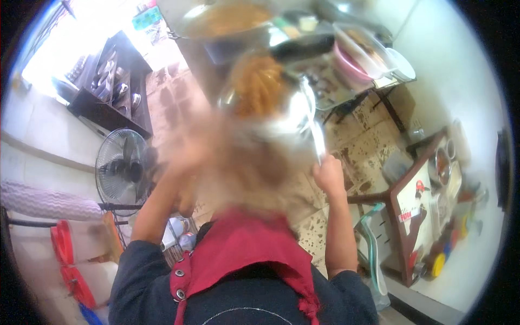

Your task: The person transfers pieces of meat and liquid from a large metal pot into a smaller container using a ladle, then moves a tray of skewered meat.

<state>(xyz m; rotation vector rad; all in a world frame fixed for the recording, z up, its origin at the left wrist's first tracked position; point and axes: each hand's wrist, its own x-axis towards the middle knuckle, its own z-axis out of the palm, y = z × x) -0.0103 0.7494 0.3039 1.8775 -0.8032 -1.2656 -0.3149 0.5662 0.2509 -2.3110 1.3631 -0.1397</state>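
Before me is a shiny metal bowl [284, 122] holding orange-brown food [260, 87] in long pieces. My right hand [330, 174] is closed around the handle of a long metal utensil [315, 122], which reaches up along the bowl's right side; its far end is blurred, so its kind is unclear. My left hand [193, 140] is a smear of motion blur at the bowl's lower left. Whether it grips the rim or anything else cannot be made out. A blurred brownish patch below the bowl hides part of the floor.
A large pan [231, 20] of orange food stands at the far side. Right of it are a pink basin [351, 65], a clear plastic container [365, 48] and a tray [325, 91]. A fan [122, 168] stands left, a cluttered side table [418, 211] right.
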